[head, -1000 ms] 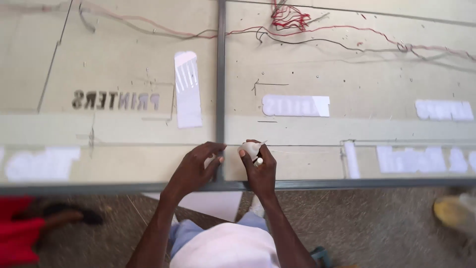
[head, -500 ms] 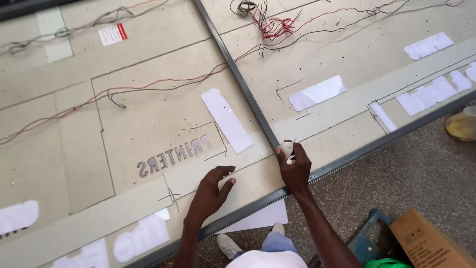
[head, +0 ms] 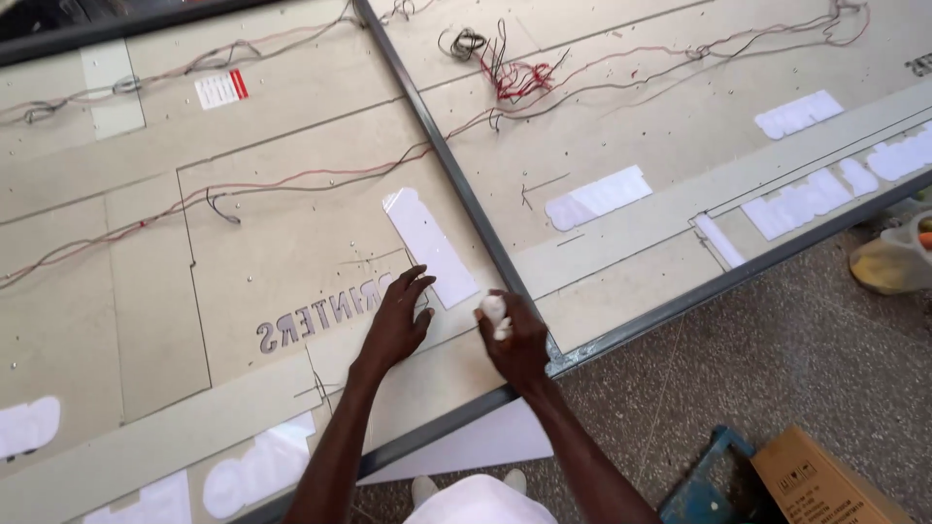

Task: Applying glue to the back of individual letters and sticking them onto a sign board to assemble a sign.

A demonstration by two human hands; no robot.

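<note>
Seen from above, looking down over a large beige sign panel point(head: 291, 243) lying flat, framed at its near edge by a grey metal rail point(head: 670, 315). Left hand point(head: 398, 320) spread flat, fingers wide and holding nothing, palm pressed on the panel over the end of a row of cut-out letters point(head: 311, 318) (stencil-like, dark inside). Right hand point(head: 519, 340) closed around a small white wad point(head: 494, 311), cloth or tissue, cannot tell which, held at the fingertips and set down on the panel just beside the central metal divider point(head: 442, 155) where it meets the near rail. Wad just right of a long white acrylic strip point(head: 430, 247) lying slanted on the panel, between the two hands' reach; left fingertips close to the strip's lower end, touching or not cannot be told. Red and dark wires point(head: 515, 78) trailing across the far part of the panel, bunched in a tangle near the divider's top. More white letter-shaped pieces point(head: 597, 197) set in the right-hand section and along the near left edge. White label with red edge point(head: 220, 89) stuck at far left. Speckled floor point(head: 796, 388) at right, with a cardboard box point(head: 825, 485) and a blue metal object point(head: 704, 485) near the bottom corner. White sheet point(head: 485, 442) lying under the panel's near edge.
</note>
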